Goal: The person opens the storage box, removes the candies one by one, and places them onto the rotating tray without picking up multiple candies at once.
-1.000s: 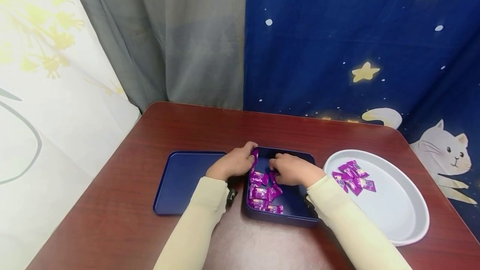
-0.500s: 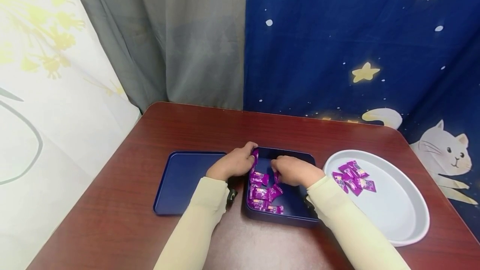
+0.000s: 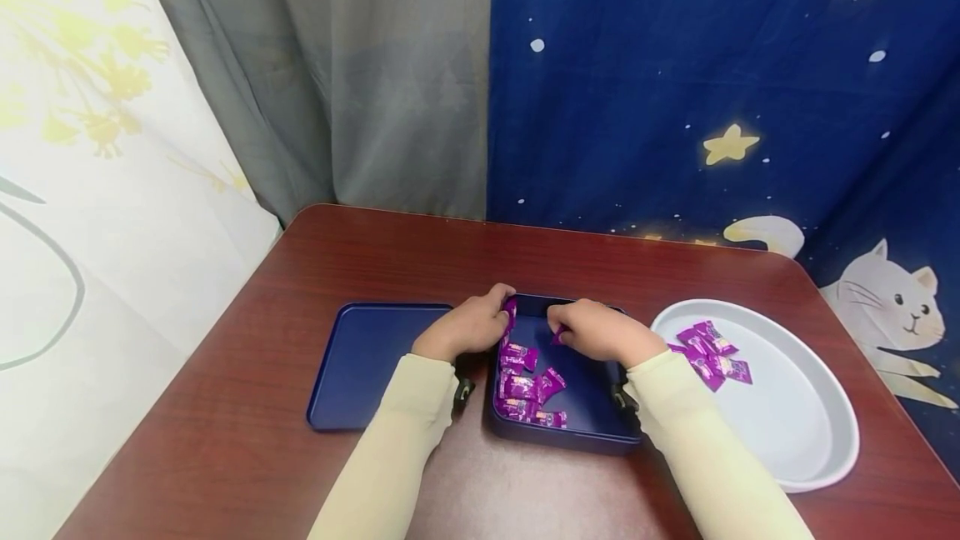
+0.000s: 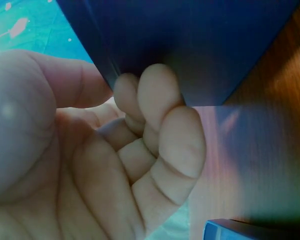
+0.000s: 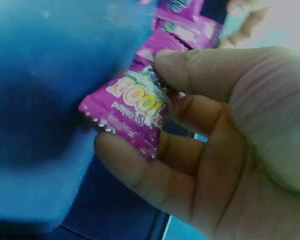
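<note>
In the head view a dark blue rectangular box (image 3: 566,432) holds several small purple candy packets (image 3: 522,387) along its left side. My left hand (image 3: 468,323) grips the box at its far left wall. In the left wrist view the curled fingertips (image 4: 160,90) lie against the outer blue wall, with the thumb up at its edge. My right hand (image 3: 596,330) is over the inside of the box. Between its thumb and fingers it pinches one purple candy packet (image 5: 132,100), printed side showing in the right wrist view.
Left of the box lies a flat blue lid (image 3: 367,365). A white oval tray (image 3: 795,440) on the right bears several more purple packets (image 3: 708,348). All stand on a reddish-brown table (image 3: 247,407), with curtains behind.
My right hand, with the candy packet, has moved slightly up and right, away from the packets in the box. The left hand stays at the box wall.
</note>
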`<state>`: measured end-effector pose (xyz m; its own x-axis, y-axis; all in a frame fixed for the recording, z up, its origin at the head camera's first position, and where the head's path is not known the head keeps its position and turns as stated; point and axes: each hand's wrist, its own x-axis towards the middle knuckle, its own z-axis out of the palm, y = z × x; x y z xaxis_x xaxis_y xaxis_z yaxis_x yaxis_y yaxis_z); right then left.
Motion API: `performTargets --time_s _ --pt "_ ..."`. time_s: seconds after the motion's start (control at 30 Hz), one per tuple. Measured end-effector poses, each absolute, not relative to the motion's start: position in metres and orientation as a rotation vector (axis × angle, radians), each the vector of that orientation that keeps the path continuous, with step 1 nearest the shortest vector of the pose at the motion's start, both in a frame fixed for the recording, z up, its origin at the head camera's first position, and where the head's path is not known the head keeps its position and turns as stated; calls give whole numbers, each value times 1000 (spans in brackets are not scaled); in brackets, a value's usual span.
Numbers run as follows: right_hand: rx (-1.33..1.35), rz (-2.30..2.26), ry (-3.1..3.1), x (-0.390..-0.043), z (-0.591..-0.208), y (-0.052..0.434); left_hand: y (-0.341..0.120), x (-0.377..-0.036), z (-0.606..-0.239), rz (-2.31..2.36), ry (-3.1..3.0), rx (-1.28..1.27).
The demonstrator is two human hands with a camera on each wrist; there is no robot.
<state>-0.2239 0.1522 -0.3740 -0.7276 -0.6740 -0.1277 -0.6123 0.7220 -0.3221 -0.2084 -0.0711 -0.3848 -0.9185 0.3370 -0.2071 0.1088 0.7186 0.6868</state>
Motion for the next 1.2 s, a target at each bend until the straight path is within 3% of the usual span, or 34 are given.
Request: performTargets --time_s 0.43,1.2 --pt "-885 -722 2591 -223 -371 174 -71 -208 -384 1004 2621 343" --pt "-1009 -633 2749 -212 -361 179 -71 -209 -383 1005 2609 357"
